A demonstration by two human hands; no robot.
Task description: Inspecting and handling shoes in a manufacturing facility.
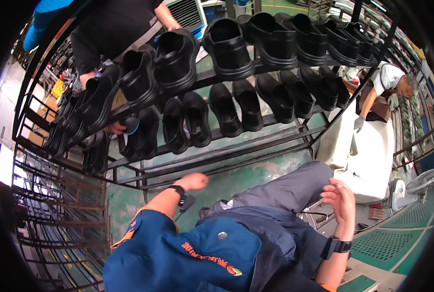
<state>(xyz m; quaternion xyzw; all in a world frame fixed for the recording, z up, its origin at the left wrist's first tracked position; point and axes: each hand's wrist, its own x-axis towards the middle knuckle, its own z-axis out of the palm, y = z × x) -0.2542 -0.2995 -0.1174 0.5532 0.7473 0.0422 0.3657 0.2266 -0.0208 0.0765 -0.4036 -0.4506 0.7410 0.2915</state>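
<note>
My left hand is closed in a fist in front of the shoe rack, with nothing showing in it. Raised at the right beside my bent knee, my right hand is empty, its fingers loosely curled and apart. Neither hand touches a shoe. Across the upper shelf of the black metal rack runs a row of black shoes, among them a large black shoe. Several more black shoes, such as a low slip-on, stand on the shelf below. Dark straps with small devices circle both my wrists.
Behind the rack at upper left stands a person in dark clothes, one hand near the shoes. Another person bends over a large white covered block at right. A white fan and green perforated panels are nearby. Empty-looking metal racking fills the left.
</note>
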